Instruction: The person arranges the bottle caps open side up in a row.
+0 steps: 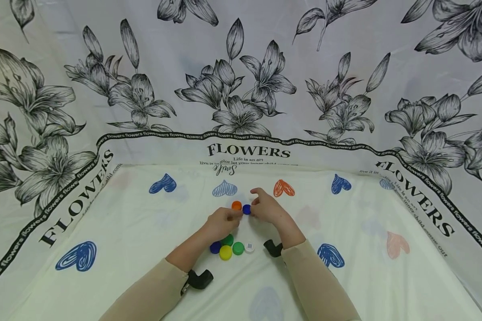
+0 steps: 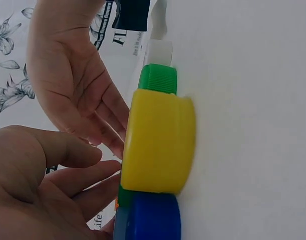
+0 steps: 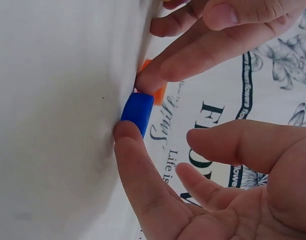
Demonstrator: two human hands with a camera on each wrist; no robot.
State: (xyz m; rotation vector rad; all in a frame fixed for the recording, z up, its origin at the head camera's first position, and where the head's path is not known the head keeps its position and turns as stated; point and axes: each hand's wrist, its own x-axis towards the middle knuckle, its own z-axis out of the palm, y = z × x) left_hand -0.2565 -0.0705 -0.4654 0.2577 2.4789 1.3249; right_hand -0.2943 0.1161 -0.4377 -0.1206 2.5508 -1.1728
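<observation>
A blue bottle cap (image 1: 247, 209) and an orange bottle cap (image 1: 236, 205) sit side by side on the white cloth, between the two hands. From the right, my right hand (image 1: 266, 208) meets the blue cap with one fingertip (image 3: 128, 132); its thumb stands well apart in the right wrist view. On the other side, my left hand (image 1: 223, 221) reaches in with extended fingers, one fingertip right at the blue cap's edge and partly covering the orange cap (image 3: 160, 93). Neither hand curls round a cap.
Closer to me lies a cluster of caps: blue (image 1: 215, 248), dark green (image 1: 227, 240), yellow (image 1: 225, 253), lighter green (image 1: 238, 248) and white (image 1: 249, 247). The left forearm passes beside it. Black wrist devices (image 1: 201, 279) jut inward. A flower-printed curtain (image 1: 249, 89) hangs behind.
</observation>
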